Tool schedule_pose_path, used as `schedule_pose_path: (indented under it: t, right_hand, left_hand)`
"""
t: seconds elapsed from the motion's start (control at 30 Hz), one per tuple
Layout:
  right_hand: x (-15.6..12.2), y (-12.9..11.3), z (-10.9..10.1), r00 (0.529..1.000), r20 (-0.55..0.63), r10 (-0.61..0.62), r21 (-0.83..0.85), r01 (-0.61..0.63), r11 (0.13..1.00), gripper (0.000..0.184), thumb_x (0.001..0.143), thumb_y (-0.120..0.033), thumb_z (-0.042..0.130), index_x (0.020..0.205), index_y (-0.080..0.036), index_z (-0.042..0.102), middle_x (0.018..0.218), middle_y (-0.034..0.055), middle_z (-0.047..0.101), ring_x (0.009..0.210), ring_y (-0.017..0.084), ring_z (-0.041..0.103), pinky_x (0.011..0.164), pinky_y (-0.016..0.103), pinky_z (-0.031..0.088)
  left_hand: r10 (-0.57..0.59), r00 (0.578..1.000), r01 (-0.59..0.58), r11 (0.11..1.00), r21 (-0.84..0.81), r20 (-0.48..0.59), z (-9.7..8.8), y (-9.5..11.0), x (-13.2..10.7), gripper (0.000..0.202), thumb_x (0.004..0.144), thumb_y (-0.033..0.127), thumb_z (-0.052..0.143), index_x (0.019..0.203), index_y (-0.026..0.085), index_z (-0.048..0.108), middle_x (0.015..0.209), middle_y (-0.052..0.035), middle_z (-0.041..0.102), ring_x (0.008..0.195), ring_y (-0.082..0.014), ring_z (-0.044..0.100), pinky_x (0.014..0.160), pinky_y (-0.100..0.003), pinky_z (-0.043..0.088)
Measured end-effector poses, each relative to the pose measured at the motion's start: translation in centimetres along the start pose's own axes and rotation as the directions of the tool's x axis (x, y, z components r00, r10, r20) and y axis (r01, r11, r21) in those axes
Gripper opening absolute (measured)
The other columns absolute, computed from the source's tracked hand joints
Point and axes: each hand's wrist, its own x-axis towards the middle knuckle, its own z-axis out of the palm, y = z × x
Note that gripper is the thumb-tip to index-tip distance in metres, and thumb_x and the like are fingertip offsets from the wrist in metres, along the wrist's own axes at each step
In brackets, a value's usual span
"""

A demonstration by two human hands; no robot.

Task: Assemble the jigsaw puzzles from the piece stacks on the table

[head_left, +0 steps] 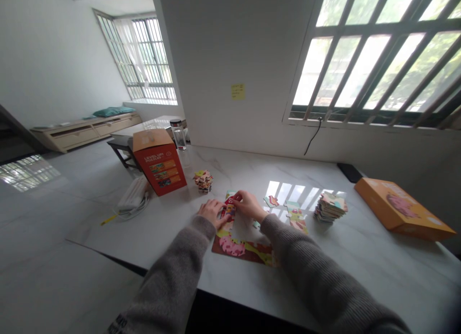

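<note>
A partly joined jigsaw puzzle (240, 247) lies on the white marble table (360, 257) in front of me. My left hand (212, 212) rests on its left column of pieces, fingers curled down onto them. My right hand (248, 204) pinches a red puzzle piece (230, 199) at the top of that column. Loose pieces (296, 219) lie just right of my right wrist. Both arms wear grey knitted sleeves.
A stack of puzzle pieces (330, 208) stands to the right, a smaller pile (203, 180) behind the puzzle. An upright orange box (159, 162), a clear bottle (179, 135) and white packets (134, 196) are at left. A flat orange box (401, 208) lies at right.
</note>
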Motion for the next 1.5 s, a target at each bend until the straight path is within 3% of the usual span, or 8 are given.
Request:
schedule_pose_path:
  t: [0.13,0.4,0.7,0.93,1.13,1.27,1.37,1.5]
  right_hand:
    - [-0.2,0.0,0.2,0.999,0.017,-0.041,-0.096,0.042,0.994,0.011,0.088,-0.029,0.067,0.092,-0.020,0.070,0.092,0.0047,0.072,0.087,0.019,0.062,0.084,0.031,0.041]
    - [-0.5,0.3,0.1,0.991,0.081,-0.109,-0.209,0.124,0.970,0.024,0.085,-0.041,0.072,0.097,-0.020,0.070,0.099,0.0061,0.066,0.094,0.020,0.059,0.086,0.031,0.037]
    - [-0.2,0.7,0.0,0.975,0.136,-0.176,-0.237,0.205,0.950,0.031,0.086,-0.045,0.072,0.106,-0.021,0.069,0.104,0.0074,0.065,0.099,0.023,0.059,0.087,0.034,0.040]
    - [-0.4,0.7,0.0,0.954,0.159,-0.252,-0.193,0.281,0.940,0.027,0.089,-0.039,0.070,0.107,-0.020,0.067,0.108,0.0061,0.065,0.097,0.019,0.061,0.089,0.031,0.042]
    - [0.0,0.9,-0.4,0.922,0.190,-0.336,-0.207,0.373,0.905,0.014,0.093,-0.029,0.065,0.103,-0.022,0.071,0.105,0.0057,0.065,0.099,0.020,0.060,0.088,0.030,0.042]
    - [1.4,1.6,-1.2,0.942,0.137,-0.306,-0.266,0.333,0.905,0.029,0.095,-0.015,0.054,0.121,-0.019,0.064,0.122,0.0107,0.062,0.112,0.023,0.053,0.095,0.035,0.040]
    - [2.5,1.9,-1.4,0.947,0.158,-0.281,-0.302,0.317,0.899,0.033,0.092,-0.017,0.060,0.125,-0.019,0.063,0.129,0.0120,0.060,0.118,0.027,0.050,0.096,0.038,0.040]
    - [3.7,1.7,-1.2,0.950,0.197,-0.241,-0.348,0.298,0.889,0.045,0.088,-0.024,0.067,0.132,-0.018,0.059,0.123,0.0151,0.062,0.114,0.030,0.052,0.092,0.039,0.042]
  left_hand:
    - [0.026,0.999,-0.030,0.994,0.109,0.035,0.0,1.0,-1.0,0.048,0.081,0.057,0.069,0.116,0.024,0.065,0.113,-0.0089,0.064,0.107,-0.0296,0.054,0.088,-0.042,0.039]
    - [0.037,0.998,-0.042,0.994,0.098,0.059,-0.2,1.2,-0.9,0.045,0.083,0.054,0.068,0.116,0.024,0.063,0.119,-0.0085,0.064,0.109,-0.0298,0.052,0.089,-0.042,0.037]
    - [0.067,0.996,-0.074,0.988,0.138,0.051,-0.3,1.3,-0.8,0.041,0.083,0.055,0.067,0.104,0.020,0.064,0.108,-0.0095,0.064,0.105,-0.0291,0.054,0.087,-0.041,0.039]
    - [0.063,0.996,-0.071,0.991,0.118,0.064,-0.3,1.2,-0.8,0.041,0.083,0.055,0.068,0.107,0.021,0.065,0.115,-0.0097,0.065,0.109,-0.0290,0.054,0.088,-0.041,0.038]
    - [0.090,0.992,-0.100,0.988,0.116,0.094,-0.5,1.4,-0.9,0.041,0.087,0.050,0.065,0.121,0.026,0.063,0.129,-0.0074,0.063,0.114,-0.0296,0.051,0.090,-0.042,0.037]
    - [0.085,0.991,-0.097,0.990,0.104,0.108,-0.5,1.4,-1.0,0.039,0.086,0.049,0.067,0.119,0.028,0.065,0.129,-0.0061,0.063,0.115,-0.0298,0.050,0.091,-0.043,0.037]
    - [0.081,0.990,-0.093,0.991,0.095,0.115,-0.6,1.4,-1.0,0.041,0.086,0.049,0.067,0.121,0.028,0.064,0.130,-0.0057,0.063,0.115,-0.0303,0.050,0.092,-0.044,0.037]
    - [0.076,0.990,-0.088,0.991,0.104,0.115,-0.5,1.3,-1.0,0.041,0.086,0.049,0.066,0.121,0.028,0.065,0.130,-0.0057,0.062,0.114,-0.0304,0.049,0.092,-0.045,0.037]
